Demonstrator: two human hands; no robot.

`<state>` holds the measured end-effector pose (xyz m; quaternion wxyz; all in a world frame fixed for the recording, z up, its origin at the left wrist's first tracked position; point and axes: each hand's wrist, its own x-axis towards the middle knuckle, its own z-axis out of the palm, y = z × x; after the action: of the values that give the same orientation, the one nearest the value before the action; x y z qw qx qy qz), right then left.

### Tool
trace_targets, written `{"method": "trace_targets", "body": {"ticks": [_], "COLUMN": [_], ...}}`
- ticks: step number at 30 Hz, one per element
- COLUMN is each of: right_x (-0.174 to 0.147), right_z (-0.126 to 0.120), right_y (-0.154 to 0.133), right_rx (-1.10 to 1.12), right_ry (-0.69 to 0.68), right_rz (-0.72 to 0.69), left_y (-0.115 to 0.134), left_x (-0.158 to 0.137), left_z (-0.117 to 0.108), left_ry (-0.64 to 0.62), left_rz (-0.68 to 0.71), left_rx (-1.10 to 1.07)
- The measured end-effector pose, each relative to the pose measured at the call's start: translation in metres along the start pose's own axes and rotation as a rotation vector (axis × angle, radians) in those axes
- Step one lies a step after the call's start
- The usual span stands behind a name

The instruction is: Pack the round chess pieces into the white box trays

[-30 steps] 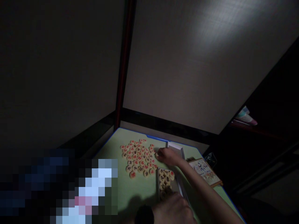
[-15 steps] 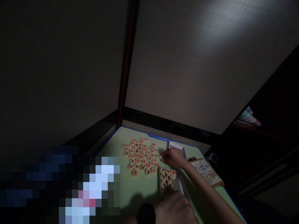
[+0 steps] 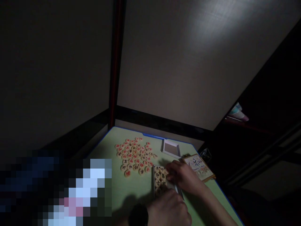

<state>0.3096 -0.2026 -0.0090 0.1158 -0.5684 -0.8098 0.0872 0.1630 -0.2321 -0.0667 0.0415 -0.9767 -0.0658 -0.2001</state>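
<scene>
Right hand's curled over the box of game pieces, bottom center of the frame, left hand at its near end; can't tell if either's gripping anything.

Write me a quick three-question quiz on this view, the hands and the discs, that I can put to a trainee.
1. Which wrist wears the dark band, left or right?
2. True or false: the loose discs on the green table include both red and black characters.
3. Where is the right hand?
A. On the shallow tray near the far edge
B. At the box that holds discs
C. Among the loose discs

Key: 1. Left; the left hand is the lower one in the view. 2. True. 3. B.
</scene>
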Motion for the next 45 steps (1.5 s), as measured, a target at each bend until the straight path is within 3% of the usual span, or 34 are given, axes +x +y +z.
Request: {"method": "trace_targets", "body": {"ticks": [8, 12, 24, 32, 45], "right_x": [-0.001, -0.003, -0.006, -0.010, -0.005], "right_z": [0.018, 0.021, 0.016, 0.015, 0.034], "right_y": [0.007, 0.007, 0.011, 0.005, 0.015], "right_rx": [-0.057, -0.049, -0.137, -0.109, -0.174], "right_ry": [0.035, 0.081, 0.146, 0.054, 0.116], "right_rz": [0.007, -0.023, -0.023, 0.006, 0.040], "left_y": [-0.001, 0.000, -0.001, -0.001, -0.007], "left_x": [-0.001, -0.002, -0.002, -0.002, 0.003], "left_z": [0.001, 0.001, -0.004, 0.002, -0.008], "left_ry": [-0.042, 0.003, -0.027, -0.012, -0.079], "left_rz": [0.009, 0.000, -0.004, 0.028, 0.034], "left_rx": [-0.015, -0.010, -0.026, -0.004, -0.069]}}
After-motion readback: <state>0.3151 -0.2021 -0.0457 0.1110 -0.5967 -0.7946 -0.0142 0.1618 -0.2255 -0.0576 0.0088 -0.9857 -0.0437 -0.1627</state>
